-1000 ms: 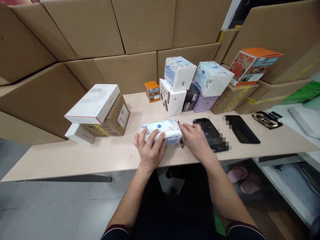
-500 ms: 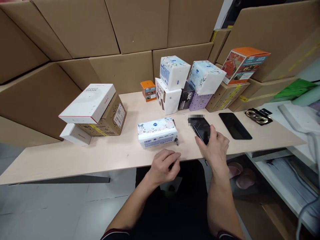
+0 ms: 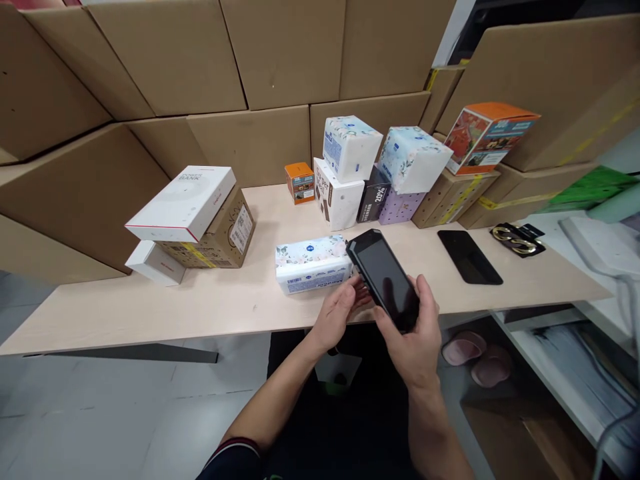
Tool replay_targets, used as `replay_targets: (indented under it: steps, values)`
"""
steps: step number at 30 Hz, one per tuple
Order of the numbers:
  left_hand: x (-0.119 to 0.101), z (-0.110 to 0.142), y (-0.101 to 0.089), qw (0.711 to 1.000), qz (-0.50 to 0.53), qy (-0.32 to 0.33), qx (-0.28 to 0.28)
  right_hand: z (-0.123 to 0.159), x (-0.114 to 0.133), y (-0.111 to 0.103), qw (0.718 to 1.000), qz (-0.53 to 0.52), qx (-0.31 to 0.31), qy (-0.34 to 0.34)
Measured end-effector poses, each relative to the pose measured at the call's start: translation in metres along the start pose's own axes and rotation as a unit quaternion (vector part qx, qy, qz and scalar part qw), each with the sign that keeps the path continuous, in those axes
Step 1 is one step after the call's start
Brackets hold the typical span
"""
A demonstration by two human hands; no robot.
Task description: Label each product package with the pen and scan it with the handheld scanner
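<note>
My right hand [image 3: 416, 337] grips a black smartphone [image 3: 389, 283] by its lower end, thumb on one edge and fingers round the other. The phone is tilted up above the table, its dark screen facing me. Close to its left edge is my left hand [image 3: 340, 310], open, with the fingers stretched out and their tips partly behind the phone. Whether those tips touch it I cannot tell. Just behind my left hand lies a white floral tissue pack [image 3: 314, 265]. A second black phone [image 3: 470, 257] rests flat on the table to the right.
At the left, a white power bank box [image 3: 183, 203] lies on a brown carton [image 3: 233, 230], beside a small white box [image 3: 156, 263]. Further back stand tissue packs [image 3: 415, 160] on boxes and an orange box [image 3: 300, 183]. Gold-coloured chain links [image 3: 517, 240] lie right. Cardboard cartons [image 3: 250, 147] wall the back.
My right hand has lifted the phone off the table and brought it left, toward me. My left hand has uncurled and moved up beside the phone. The view has shifted slightly.
</note>
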State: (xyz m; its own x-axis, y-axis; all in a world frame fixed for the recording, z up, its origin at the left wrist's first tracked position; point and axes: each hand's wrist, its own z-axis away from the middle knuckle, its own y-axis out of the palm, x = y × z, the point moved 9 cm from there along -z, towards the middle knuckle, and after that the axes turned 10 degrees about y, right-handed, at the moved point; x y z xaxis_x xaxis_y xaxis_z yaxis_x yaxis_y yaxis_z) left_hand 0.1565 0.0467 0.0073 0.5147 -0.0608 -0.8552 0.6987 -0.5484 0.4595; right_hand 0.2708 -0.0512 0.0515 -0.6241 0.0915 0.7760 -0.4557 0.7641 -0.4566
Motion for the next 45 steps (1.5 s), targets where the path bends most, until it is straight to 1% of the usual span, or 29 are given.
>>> replay_targets:
  steps: [3, 6, 8, 12, 16, 24, 30, 36, 42, 45]
  values:
    - [0.002, -0.002, -0.002, 1.0, 0.016, 0.005, 0.0, 0.013, 0.019, 0.004, 0.998, 0.008, -0.01, -0.059]
    - [0.001, -0.001, -0.009, 0.998, 0.048, -0.004, -0.051, 0.022, 0.033, 0.008, 0.992, 0.017, -0.037, -0.118]
    - [0.0, 0.001, -0.013, 0.992, 0.081, -0.005, -0.092, 0.026, 0.038, 0.011, 0.988, 0.011, -0.053, -0.144]
    - [-0.001, 0.004, -0.016, 0.976, 0.158, -0.017, -0.147, 0.03, 0.044, 0.015, 0.985, 0.002, -0.072, -0.159]
    - [-0.001, 0.004, -0.018, 0.962, 0.203, -0.029, -0.18, 0.032, 0.048, 0.019, 0.984, 0.006, -0.071, -0.161]
    - [-0.003, 0.006, -0.021, 0.954, 0.222, -0.033, -0.198, 0.033, 0.052, 0.024, 0.983, 0.002, -0.068, -0.17]
    - [-0.004, 0.005, -0.024, 0.957, 0.22, -0.026, -0.19, 0.033, 0.056, 0.025, 0.982, 0.001, -0.07, -0.177]
    - [-0.003, 0.006, -0.031, 0.953, 0.222, -0.02, -0.206, 0.033, 0.059, 0.027, 0.979, 0.007, -0.073, -0.191]
    - [0.002, 0.007, -0.031, 0.951, 0.246, -0.034, -0.183, 0.032, 0.061, 0.03, 0.976, 0.012, -0.068, -0.206]
    - [0.001, 0.007, -0.034, 0.949, 0.248, -0.029, -0.19, 0.031, 0.062, 0.03, 0.974, 0.015, -0.07, -0.213]
